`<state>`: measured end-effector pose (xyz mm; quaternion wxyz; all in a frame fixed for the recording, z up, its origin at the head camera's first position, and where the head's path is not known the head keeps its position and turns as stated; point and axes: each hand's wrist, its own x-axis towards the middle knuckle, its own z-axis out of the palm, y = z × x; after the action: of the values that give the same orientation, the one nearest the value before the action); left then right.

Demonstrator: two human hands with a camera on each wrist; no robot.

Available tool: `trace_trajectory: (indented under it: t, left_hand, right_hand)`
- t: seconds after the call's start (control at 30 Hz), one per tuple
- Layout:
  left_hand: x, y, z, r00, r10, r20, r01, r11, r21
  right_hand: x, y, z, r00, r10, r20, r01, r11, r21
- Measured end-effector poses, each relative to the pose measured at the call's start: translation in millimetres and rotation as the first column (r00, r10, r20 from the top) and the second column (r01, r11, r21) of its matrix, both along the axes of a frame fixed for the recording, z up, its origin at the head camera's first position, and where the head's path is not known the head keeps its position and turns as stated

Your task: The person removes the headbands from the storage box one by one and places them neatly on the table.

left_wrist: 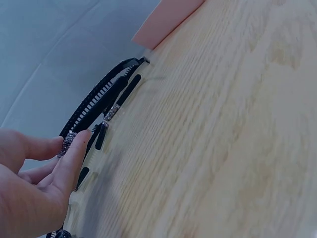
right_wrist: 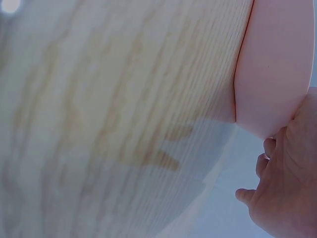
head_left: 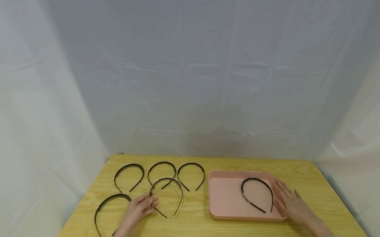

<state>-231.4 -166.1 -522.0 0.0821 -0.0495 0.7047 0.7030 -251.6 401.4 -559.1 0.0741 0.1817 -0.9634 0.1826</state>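
My left hand [head_left: 139, 209] pinches one side of a dark toothed headband [head_left: 182, 196] between thumb and fingers, its loop pointing away and its two ends toward me. In the left wrist view, the pinched part is a glittery stretch of band [left_wrist: 68, 143]. My right hand [head_left: 292, 203] lies with fingers extended along the right wall of a pink tray [head_left: 224, 198]. Inside that tray, toward its right side, is another black headband [head_left: 253, 178] with a glittery section. In the right wrist view, the palm side is against the tray's outer wall [right_wrist: 275, 64].
More dark headbands lie on the wooden table [head_left: 190, 234]: one [head_left: 112, 196] beside my left wrist, another [head_left: 129, 165] at the back left, and others [head_left: 190, 164] in the back row left of the tray. White sheeting [head_left: 187, 78] surrounds the table's back and sides.
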Motion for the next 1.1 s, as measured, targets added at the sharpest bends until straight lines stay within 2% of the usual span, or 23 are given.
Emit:
trace_trajectory:
  t: [0.13,0.23,0.4,0.53,0.7,0.77,0.83,0.9,1.0,1.1]
  left_hand:
    - [4.0,-7,-0.8,0.998,-0.058,-0.002,0.058,0.998,-0.039]
    - [6.7,-11,-2.2,0.996,-0.093,0.006,0.093,0.994,-0.06]
    - [9.5,-15,-4.3,0.994,-0.105,0.035,0.107,0.991,-0.075]
    - [11.6,-16,-4.0,0.996,-0.071,0.052,0.077,0.99,-0.117]
    - [14.1,-11,-1.9,0.998,0.042,0.053,-0.03,0.976,-0.214]
    - [14.8,-10,-0.2,0.996,0.079,0.041,-0.065,0.961,-0.27]
    - [14.9,-9,1.4,0.996,0.088,0.019,-0.076,0.938,-0.337]
    - [14.4,-9,2.4,0.997,0.082,-0.002,-0.076,0.91,-0.407]
    - [13.2,-10,2.9,0.997,0.073,-0.035,-0.08,0.854,-0.514]
    - [12.2,-12,3.0,0.996,0.074,-0.059,-0.094,0.808,-0.582]
  right_hand:
    - [1.7,-1,1.1,0.999,0.009,-0.032,-0.009,1.0,-0.007]
    - [2.0,-2,1.6,1.0,0.003,-0.02,-0.003,1.0,-0.004]
    - [0.9,-1,1.5,1.0,0.004,-0.001,-0.004,1.0,0.003]
    - [-0.6,0,1.4,0.999,0.003,0.053,-0.003,1.0,0.0]
    - [-1.4,0,1.4,0.996,-0.004,0.088,0.004,1.0,0.0]
    - [-1.9,1,0.5,0.996,-0.004,0.089,0.004,1.0,0.001]
    - [-2.0,1,0.0,0.996,-0.004,0.088,0.004,1.0,0.001]
    - [-2.0,1,-0.6,0.997,-0.002,0.079,0.002,1.0,0.0]
    - [-1.1,0,-0.6,0.999,0.006,0.05,-0.006,1.0,0.001]
    - [0.6,-1,1.3,1.0,0.013,0.021,-0.012,1.0,-0.006]
